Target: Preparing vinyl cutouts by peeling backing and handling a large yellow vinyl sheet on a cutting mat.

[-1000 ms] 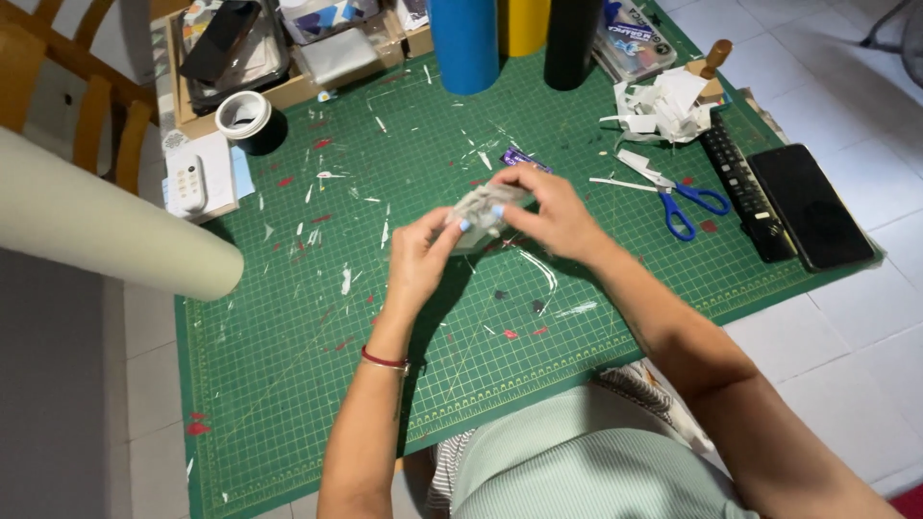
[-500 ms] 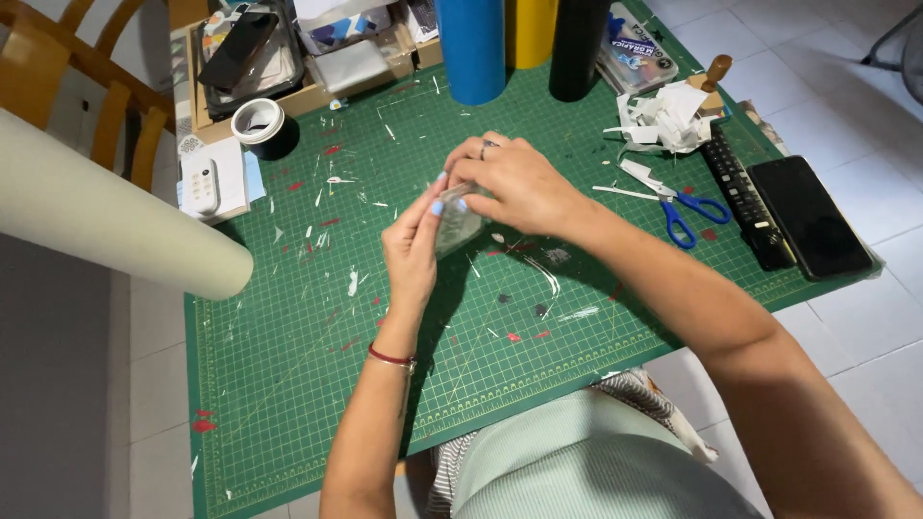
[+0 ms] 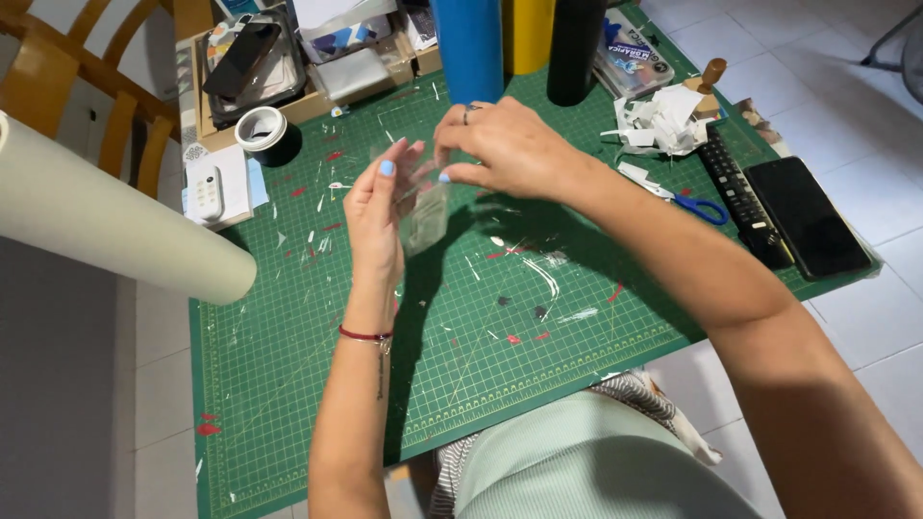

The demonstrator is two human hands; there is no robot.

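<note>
Dark phone [image 3: 806, 213] lies screen-up at the mat's right edge; another phone [image 3: 240, 60] rests in a tray [image 3: 216, 106]

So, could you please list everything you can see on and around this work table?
clear sheet: one, transparent, held between both hands
cutting mat: one, green, covers the table
tape roll: one, black and white, upper left
remote: one, white, left edge
tray: one, with a dark phone in it, top left
rolls: three upright, blue, yellow, black, top centre
big roll: one, cream, lying at left
paper scraps: one white pile, upper right
scissors: one, blue handles, right
phone: one, black, far right
left hand: pinching the sheet
right hand: pinching its top
</note>
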